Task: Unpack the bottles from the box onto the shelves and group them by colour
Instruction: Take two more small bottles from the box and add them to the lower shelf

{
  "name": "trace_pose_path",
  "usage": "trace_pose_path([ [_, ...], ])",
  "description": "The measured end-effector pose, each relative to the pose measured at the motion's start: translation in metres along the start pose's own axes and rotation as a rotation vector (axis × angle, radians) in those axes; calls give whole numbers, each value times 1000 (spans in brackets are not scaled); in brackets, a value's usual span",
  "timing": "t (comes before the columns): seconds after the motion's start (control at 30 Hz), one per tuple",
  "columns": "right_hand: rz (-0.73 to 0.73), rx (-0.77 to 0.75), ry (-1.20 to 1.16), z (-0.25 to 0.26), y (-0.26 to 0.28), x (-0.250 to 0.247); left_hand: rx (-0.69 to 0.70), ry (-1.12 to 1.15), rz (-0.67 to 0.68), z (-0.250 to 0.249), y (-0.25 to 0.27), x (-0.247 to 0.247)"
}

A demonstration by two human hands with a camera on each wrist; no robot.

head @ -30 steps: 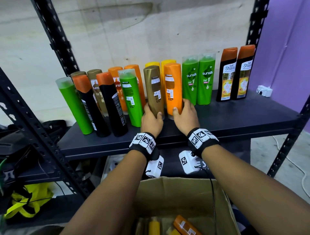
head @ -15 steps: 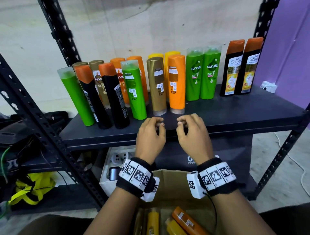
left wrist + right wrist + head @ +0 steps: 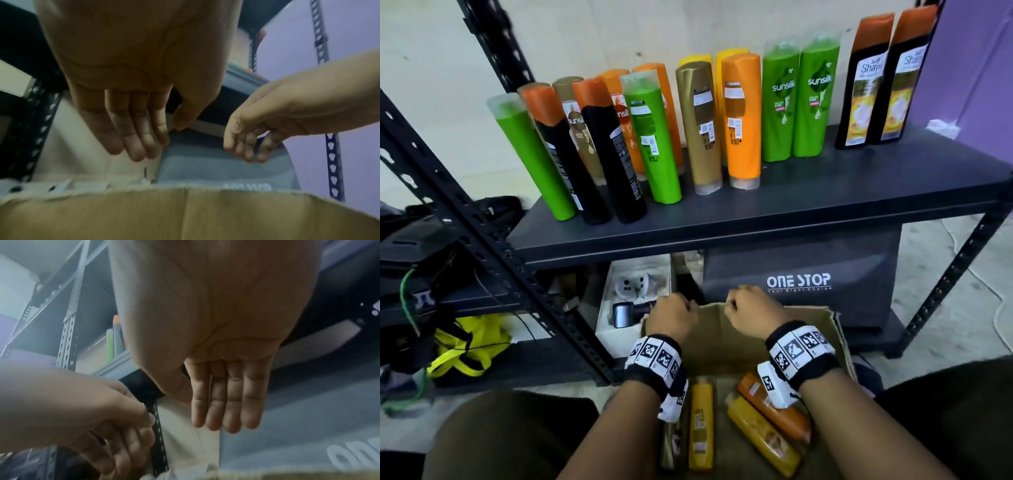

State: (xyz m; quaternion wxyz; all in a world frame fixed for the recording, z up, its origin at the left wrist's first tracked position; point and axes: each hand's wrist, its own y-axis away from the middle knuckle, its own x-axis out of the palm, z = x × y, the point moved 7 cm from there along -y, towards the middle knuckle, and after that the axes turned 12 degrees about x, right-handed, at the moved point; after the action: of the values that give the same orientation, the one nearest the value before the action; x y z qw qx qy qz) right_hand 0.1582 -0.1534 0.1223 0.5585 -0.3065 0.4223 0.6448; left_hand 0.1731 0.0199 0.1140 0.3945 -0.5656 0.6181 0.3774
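Note:
A black shelf (image 3: 808, 202) carries upright bottles in mixed order: green, black with orange tops, gold, orange and yellow. A gold bottle (image 3: 700, 126) and an orange bottle (image 3: 743, 120) stand side by side at the middle front. Below it the open cardboard box (image 3: 722, 329) holds a yellow bottle (image 3: 701, 421), an orange bottle (image 3: 774, 407) and another yellow one (image 3: 763, 438) lying flat. My left hand (image 3: 674, 313) and right hand (image 3: 748, 306) hover over the box's far edge, empty, with fingers loosely bent downward (image 3: 131, 139) (image 3: 224, 404).
A dark bin marked ONE STOP (image 3: 801, 274) and a white tray (image 3: 633, 301) of small parts sit on the lower shelf behind the box. Slotted black uprights (image 3: 493, 236) frame the left side. A yellow bag (image 3: 465, 346) lies at the lower left.
Both hands let go of the gold and orange bottles on the shelf, drew back off its front edge and dropped to the cardboard box. The view has tilted downward.

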Motion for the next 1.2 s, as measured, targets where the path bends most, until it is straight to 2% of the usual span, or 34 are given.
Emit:
trace_pose_path([
  [0.17,234,75,52,-13,0,75,-129,-86,206,47,13,56],
  [0.27,313,88,111,-23,2,115,-186,-88,296,67,26,78],
  [0.43,441,139,155,-40,9,170,-201,-133,384,80,38,106],
  [0.57,501,119,221,-65,25,219,-212,-133,425,89,44,134],
  [0.63,530,127,198,-75,26,243,-241,-58,420,99,50,147],
  [0.73,686,199,105,-73,27,282,-276,56,469,119,67,169],
  [0.77,713,216,86,-71,26,287,-382,160,453,128,69,178],
  [0.8,717,220,82,-72,26,293,-413,172,441,135,68,188],
  [0.87,710,233,80,-73,24,302,-383,177,502,137,70,204],
  [0.9,704,237,77,-74,23,307,-404,209,544,139,71,210],
  [0.93,699,244,57,-74,21,312,-481,270,515,144,70,214],
  [1.0,691,246,24,-73,18,318,-455,200,494,151,67,223],
  [1.13,686,267,-51,-81,8,336,-452,121,562,166,63,249],
  [1.2,666,334,-170,-87,4,342,-459,111,618,170,67,262],
])
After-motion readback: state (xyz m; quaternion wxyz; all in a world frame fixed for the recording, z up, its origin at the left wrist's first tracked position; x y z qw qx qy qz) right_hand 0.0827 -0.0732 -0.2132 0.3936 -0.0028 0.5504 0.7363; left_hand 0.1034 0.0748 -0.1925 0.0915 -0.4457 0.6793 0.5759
